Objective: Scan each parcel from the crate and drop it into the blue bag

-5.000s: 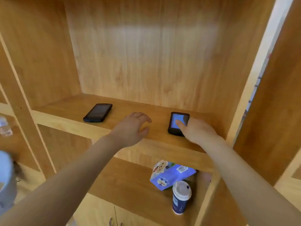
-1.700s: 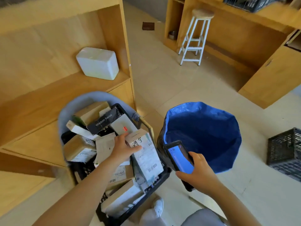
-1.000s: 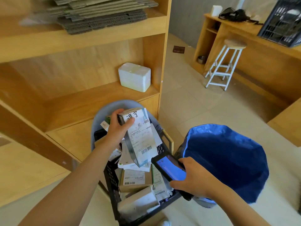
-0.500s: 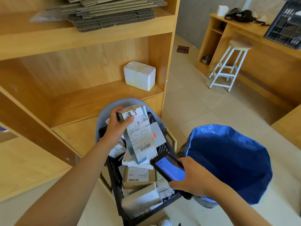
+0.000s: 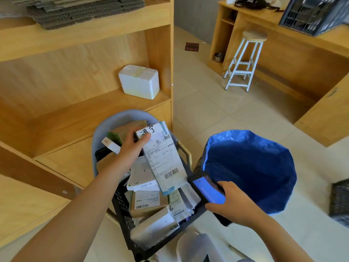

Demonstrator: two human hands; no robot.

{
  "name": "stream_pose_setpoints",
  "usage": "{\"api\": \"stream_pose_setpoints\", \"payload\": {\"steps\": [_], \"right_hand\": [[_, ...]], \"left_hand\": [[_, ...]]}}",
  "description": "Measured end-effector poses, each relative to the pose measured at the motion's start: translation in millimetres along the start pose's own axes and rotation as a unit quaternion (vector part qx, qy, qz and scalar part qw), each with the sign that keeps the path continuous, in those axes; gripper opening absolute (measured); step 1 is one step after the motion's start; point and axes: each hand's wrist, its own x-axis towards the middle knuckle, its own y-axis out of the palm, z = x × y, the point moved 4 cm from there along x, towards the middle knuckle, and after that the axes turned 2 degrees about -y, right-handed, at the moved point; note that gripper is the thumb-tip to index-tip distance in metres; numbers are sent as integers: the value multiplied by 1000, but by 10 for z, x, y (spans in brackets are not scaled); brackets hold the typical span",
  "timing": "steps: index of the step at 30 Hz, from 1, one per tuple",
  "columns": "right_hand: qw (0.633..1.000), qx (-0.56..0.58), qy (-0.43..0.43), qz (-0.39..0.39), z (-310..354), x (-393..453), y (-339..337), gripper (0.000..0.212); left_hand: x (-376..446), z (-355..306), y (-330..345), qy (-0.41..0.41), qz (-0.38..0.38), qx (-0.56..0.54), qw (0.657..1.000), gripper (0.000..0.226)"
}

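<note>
A person's left hand [image 5: 132, 146] grips the top end of a long white parcel [image 5: 164, 157], thumb curled over its printed label, holding it tilted above a black crate [image 5: 120, 201] crowded with other boxes and labelled packets. The parcel's lower end, with a barcode facing up, sits just beside a dark scanner [image 5: 207, 190] held in the right hand [image 5: 232, 203], whose fingers wrap around the device from below; its blue screen faces up and its top end points toward the parcel. The crate rests on a grey chair [image 5: 113, 123] whose curved back rises behind it. To the right of the crate, on the tiled floor, an open blue bag [image 5: 251, 167] stands with its mouth spread wide, touching or nearly touching the crate's edge. Behind the crate, a wooden shelf unit holds a white foam box [image 5: 139, 81], with flattened cardboard [image 5: 79, 10] stacked on the shelf above. Farther back, a white stool [image 5: 245, 61] stands against a wooden counter bearing a dark crate [image 5: 313, 14].
</note>
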Motion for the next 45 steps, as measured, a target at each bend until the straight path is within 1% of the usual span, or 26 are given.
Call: {"api": "stream_pose_setpoints", "payload": {"steps": [4, 7, 10, 12, 13, 14, 16, 19, 21, 22, 23, 24, 25, 26, 28, 30, 33, 36, 39, 41, 45], "right_hand": [[997, 44, 56, -12, -580, 106, -163, 49], [994, 70, 83, -19, -1035, 299, -372, 54], [988, 105, 113, -20, -1507, 552, -641, 48], [983, 124, 131, -19, -1827, 739, -815, 44], [982, 130, 138, -19, -1981, 830, -893, 42], [980, 135, 147, -18, -2127, 918, -968, 41], [974, 151, 169, -18, -2428, 1092, -1080, 39], [964, 167, 205, -16, -2876, 1354, -1144, 50], [959, 171, 226, -17, -3133, 1534, -1121, 57], [956, 172, 236, -18, -3248, 1631, -1093, 58], [954, 174, 244, -21, -3356, 1736, -1062, 58], [951, 176, 253, -24, -3471, 1850, -1024, 57], [949, 176, 262, -26, -3583, 1970, -968, 57], [945, 176, 273, -26, -3689, 2093, -896, 56], [939, 179, 293, -26, -3909, 2360, -708, 55], [933, 180, 310, -24, -4128, 2648, -478, 56], [926, 173, 334, -15, -4440, 3068, -80, 62], [923, 171, 346, 0, -4726, 3452, 343, 68], [919, 175, 354, 8, -5017, 3791, 750, 69], [916, 180, 358, 2, -5196, 3979, 989, 68], [909, 196, 368, -8, -5504, 4234, 1403, 66]], "left_hand": [[91, -12, 451, -14, 41, 23, 999, 37], [205, -9, 941, -25, 86, 36, 995, 43], [350, 23, 1486, -47, 125, 55, 989, 54], [463, 61, 1895, -63, 127, 71, 987, 65], [519, 99, 2109, -69, 125, 78, 987, 67], [572, 124, 2322, -72, 120, 85, 987, 62], [676, 214, 2750, -87, 117, 108, 983, 46], [838, 493, 3307, -110, 137, 127, 976, 45], [923, 729, 3608, -149, 168, 149, 963, 37], [968, 870, 3741, -168, 176, 158, 957, 38], [1022, 1028, 3864, -190, 175, 170, 951, 47], [1077, 1165, 3987, -205, 164, 180, 948, 58], [1137, 1319, 4100, -216, 148, 194, 946, 64], [1203, 1479, 4204, -220, 132, 207, 944, 63], [1329, 1811, 4434, -228, 122, 238, 936, 52], [1493, 2259, 4697, -249, 144, 279, 916, 51], [1761, 3051, 5034, -283, 196, 342, 874, 60], [1981, 3787, 5328, -304, 243, 381, 838, 65], [2173, 4432, 5545, -298, 265, 424, 813, 61], [2269, 4848, 5646, -286, 288, 445, 798, 63], [2459, 5705, 5758, -267, 311, 476, 778, 62]]}}
